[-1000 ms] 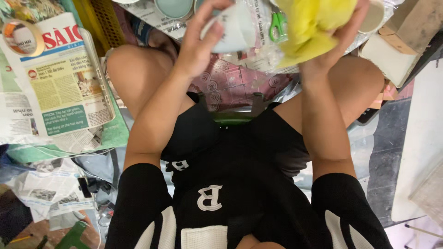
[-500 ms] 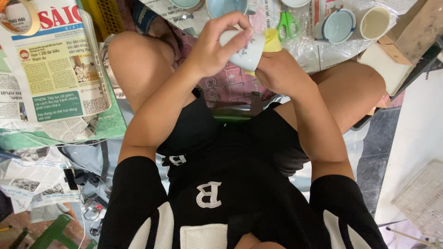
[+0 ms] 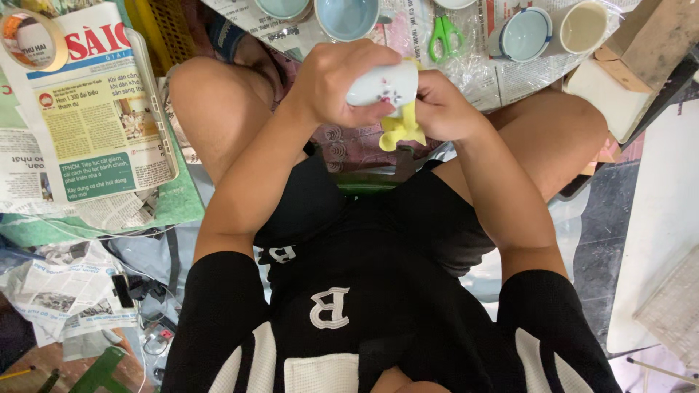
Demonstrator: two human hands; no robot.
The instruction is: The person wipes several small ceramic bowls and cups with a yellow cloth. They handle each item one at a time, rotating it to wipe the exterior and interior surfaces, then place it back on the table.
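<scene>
My left hand wraps around a small white ceramic cup with a faint painted pattern, held on its side above my lap. My right hand presses a yellow cloth against the cup's open end; part of the cloth hangs below my fingers. Both hands meet over my knees, just in front of the paper-covered surface.
Green-handled scissors, pale blue bowls and small cups lie on newspaper ahead. A tape roll rests on a newspaper stack at left. A cardboard box stands at right. Crumpled papers litter the floor lower left.
My hands came down from higher up and drew together. The yellow cloth, earlier held loose in my right hand, is now bunched against the cup.
</scene>
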